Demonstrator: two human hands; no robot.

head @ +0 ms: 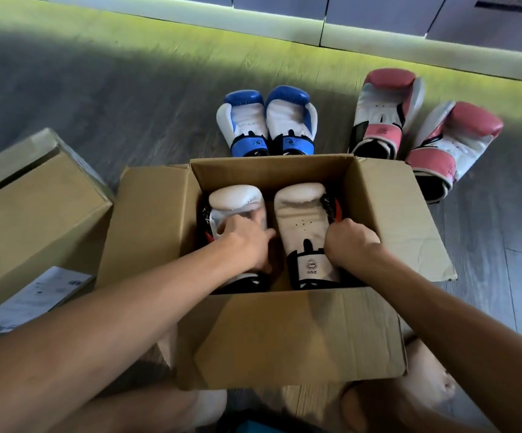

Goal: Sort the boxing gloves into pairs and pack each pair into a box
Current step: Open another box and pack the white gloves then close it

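Observation:
An open cardboard box [284,339] stands on the floor in front of me. Two white boxing gloves lie side by side inside it. My left hand [244,242] grips the left white glove [234,200] across its palm side. My right hand [351,245] is curled round the right edge of the right white glove [300,220]. Beyond the box, a blue-and-white pair [267,121] lies together on the floor. A pink-and-white pair lies at the right: one glove [384,110] upright, the other [453,145] tilted.
A second cardboard box [31,214] with a white label [31,300] sits at the left, close to the open box's left flap [147,223]. The right flap [409,223] spreads toward the pink gloves. My bare feet [425,379] are beside the box's near wall. A wall base runs along the far edge.

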